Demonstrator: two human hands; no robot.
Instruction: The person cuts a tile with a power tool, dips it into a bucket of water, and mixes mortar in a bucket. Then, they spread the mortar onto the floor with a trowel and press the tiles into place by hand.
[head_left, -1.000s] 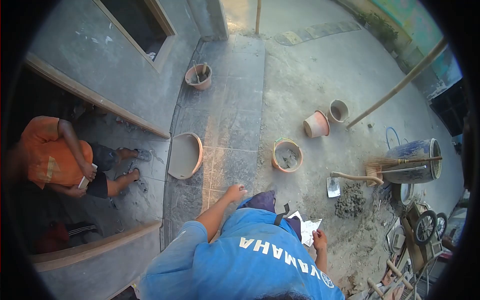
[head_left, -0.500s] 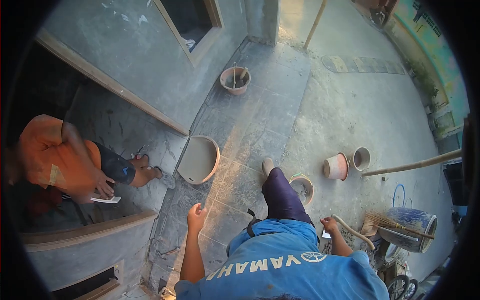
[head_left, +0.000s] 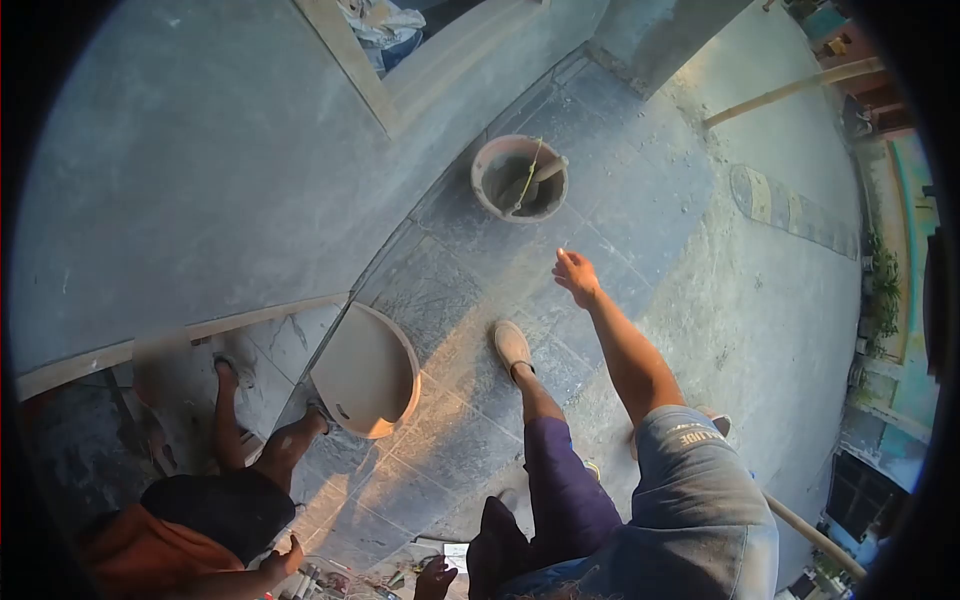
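Note:
My right hand [head_left: 576, 277] reaches out at mid-view, fingers loosely curled and apart, with nothing in them. Just beyond its fingertips stands a mortar-smeared bucket [head_left: 484, 165] on the dark tiles. A yellow cord handle [head_left: 531, 172] crosses the bucket, and a wooden handle [head_left: 551, 168] sticks up out of it. My left hand [head_left: 435, 580] shows in shadow at the bottom edge, beside my leg. A white card-like piece [head_left: 457, 555] appears right by its fingers; I cannot tell whether they hold it.
An orange tub [head_left: 413, 385] of grey slurry sits against the doorway at left. Another person [head_left: 215, 505] in an orange shirt is low at left, one hand [head_left: 287, 558] near loose tools on the floor. A plastered wall [head_left: 220, 180] runs along the left; a pole [head_left: 790, 92] leans upper right.
The view has swung and come closer to the bucket with the cord handle. My right hand has moved forward towards it, while my left hand has dropped to the bottom edge.

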